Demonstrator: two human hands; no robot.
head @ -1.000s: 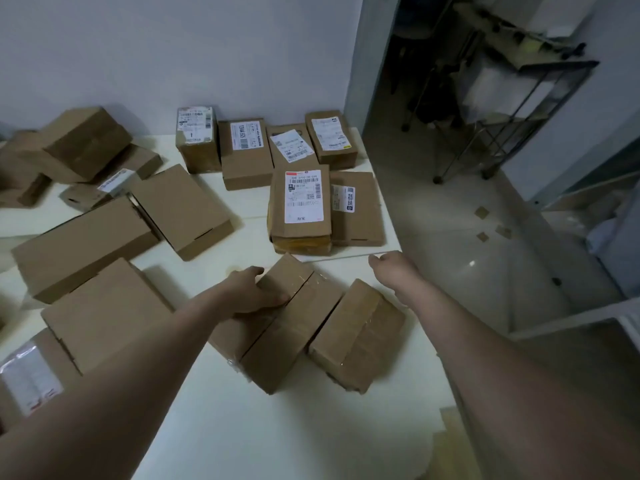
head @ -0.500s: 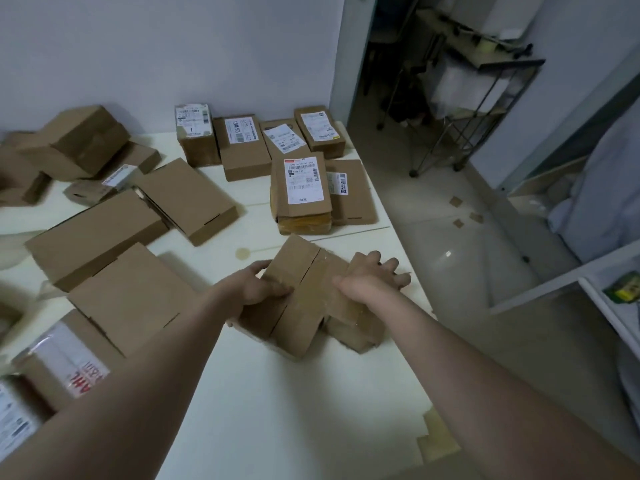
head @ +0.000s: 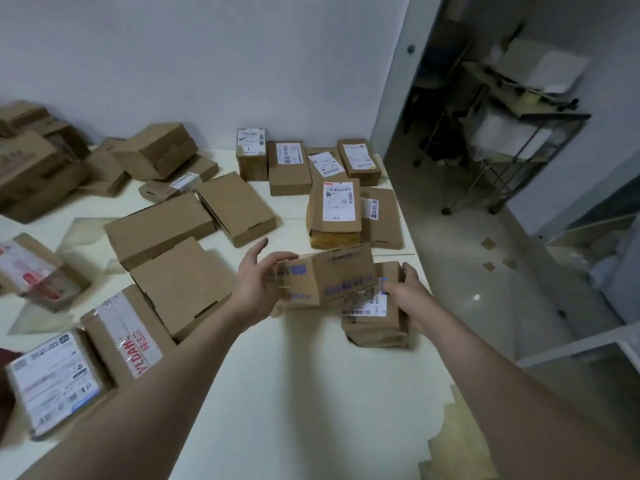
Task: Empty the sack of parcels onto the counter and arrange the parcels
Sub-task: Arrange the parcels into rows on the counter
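Many brown cardboard parcels lie on the white counter (head: 304,393). My left hand (head: 258,284) grips the left end of a long brown parcel with blue print (head: 329,275), lifted and tilted above the counter. My right hand (head: 405,292) rests on the right side of a labelled parcel (head: 372,317) that lies on the counter below the lifted one, near the right edge. A row of labelled parcels (head: 289,168) stands along the back wall, and two more labelled parcels (head: 337,211) lie just in front. No sack is in view.
Loose flat boxes (head: 180,275) and taped parcels (head: 124,334) crowd the counter's left half. The counter's right edge (head: 426,282) drops to a tiled floor. A metal rack (head: 519,133) stands beyond the doorway at the right.
My left hand has lifted and turned one long parcel off the counter. The right hand moved onto the labelled parcel beneath it. The view has shifted left.
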